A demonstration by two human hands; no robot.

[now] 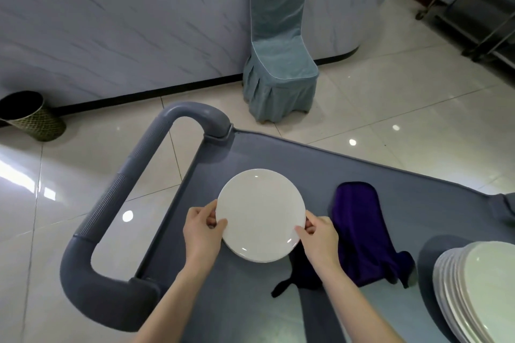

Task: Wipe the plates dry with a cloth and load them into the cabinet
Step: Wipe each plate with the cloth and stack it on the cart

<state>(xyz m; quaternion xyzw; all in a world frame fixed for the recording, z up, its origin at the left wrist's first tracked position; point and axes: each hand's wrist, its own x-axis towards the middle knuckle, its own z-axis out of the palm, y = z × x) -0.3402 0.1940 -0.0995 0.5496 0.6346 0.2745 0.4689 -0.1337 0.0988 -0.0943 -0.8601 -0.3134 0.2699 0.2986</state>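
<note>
Both hands are on the plate (260, 214), holding it just over the grey cart (278, 153), near the handle end. The left hand (202, 231) pinches the left rim, thumb on top and fingers curled under; the right hand (320, 234) does the same on the right rim. The lower edge looks doubled, so it might be more than one plate, can't tell.

What I'd worry about: a wet glazed rim held only by pinches can slip and drop onto the cart or the tile floor. The cloth (359, 231) isn't in either hand. It's lying on the cart just right of the plate, so one hand has to let go to grab it, and that's the risky bit. The plate stack (473, 287) at the lower right looks fanned and leaning, so a bump could slide it.

Containers: the cart tray holds the cloth and the stack. The bin (30, 117) by the wall is too dark inside to see. No cabinet in view.
</note>
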